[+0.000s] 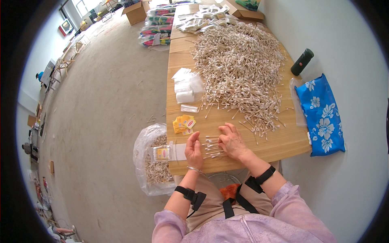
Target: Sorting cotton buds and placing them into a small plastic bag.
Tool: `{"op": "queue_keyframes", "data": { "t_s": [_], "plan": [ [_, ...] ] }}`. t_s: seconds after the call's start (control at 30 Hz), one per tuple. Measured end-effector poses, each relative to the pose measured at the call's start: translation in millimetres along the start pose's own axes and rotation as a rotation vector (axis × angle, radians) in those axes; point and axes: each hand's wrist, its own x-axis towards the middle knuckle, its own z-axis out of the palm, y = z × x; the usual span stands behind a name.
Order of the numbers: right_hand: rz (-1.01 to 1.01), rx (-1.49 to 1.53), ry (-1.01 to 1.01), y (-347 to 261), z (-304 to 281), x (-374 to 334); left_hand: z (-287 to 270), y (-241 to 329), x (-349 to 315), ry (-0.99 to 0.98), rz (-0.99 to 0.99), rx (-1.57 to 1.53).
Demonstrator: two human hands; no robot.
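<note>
A small row of white-tipped cotton swabs lies on the wooden table between my hands. My right hand bends its fingers down over the right ends of these swabs, gripping some of them. On the other side, my left hand rests on edge by their left ends, fingers loosely curved and nothing visible in them. Beside its wrist, a clear packet of swabs with a yellow card sticks out past the table's left edge. Loose yellow cards lie just beyond my left hand.
A large heap of cotton swabs covers the table ahead. Clear plastic sleeves lie left of it. A dark green bottle and a blue flowered pouch sit along the right wall. Below the left edge stands a clear bag of swabs.
</note>
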Motion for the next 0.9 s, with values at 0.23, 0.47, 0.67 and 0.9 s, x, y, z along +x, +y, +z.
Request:
{"op": "queue_keyframes", "data": {
  "t_s": [0.23,0.47,0.67,0.9],
  "plan": [
    [-0.152,-0.076,0.002,3,0,4,-1,-1,-1,0.006,0.001,0.028],
    [-0.128,-0.071,0.032,3,7,2,0,1,-1,-0.003,0.014,0.049],
    [-0.18,-0.137,-0.005,3,1,4,0,0,-1,0.015,0.011,0.056],
    [-0.095,0.068,-0.045,1,-7,0,1,6,1,0.01,0.076,0.146]
  ]
}}
